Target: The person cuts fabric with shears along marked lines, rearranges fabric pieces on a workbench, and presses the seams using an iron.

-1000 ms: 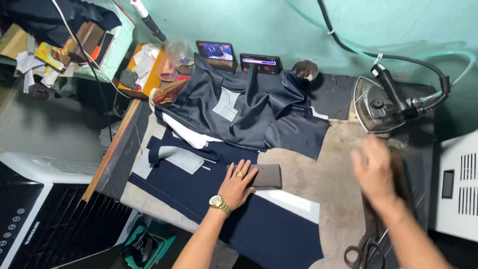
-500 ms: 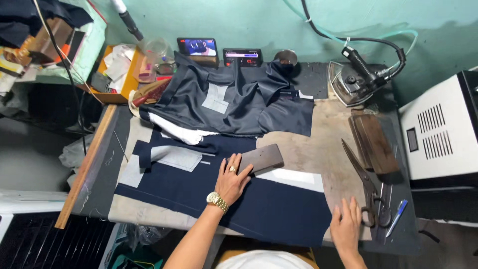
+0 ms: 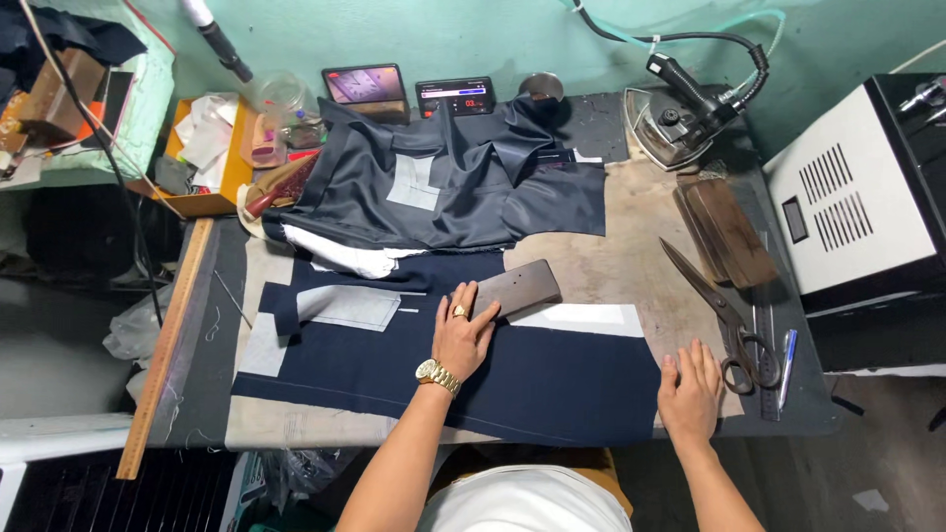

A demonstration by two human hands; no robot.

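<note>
Navy cloth [image 3: 512,379] lies flat across the front of the table [image 3: 631,266], its lower edge running along the table's near side, with a pale grey interfacing patch [image 3: 347,307] on its left part and a white strip [image 3: 581,319] along its upper right edge. The left hand [image 3: 463,335], with a gold watch on the wrist and a ring, rests palm down on the cloth, fingers [image 3: 468,300] together and flat, their tips touching the left end of a dark wooden block [image 3: 517,290] that sits tilted on the cloth. The right hand [image 3: 688,386] lies flat at the cloth's right edge, fingers [image 3: 690,357] slightly spread, pressing down and pinching nothing. Just right of it lie black scissors [image 3: 724,315], blades pointing up-left, beside a ruler [image 3: 761,345] and a blue pen [image 3: 787,363]. Behind the cloth a dark grey lining piece [image 3: 443,187] is heaped in folds. An iron [image 3: 680,113] stands at the back right, with a brown wooden block [image 3: 724,232] below it. A long wooden ruler [image 3: 163,350] runs along the table's left edge.
</note>
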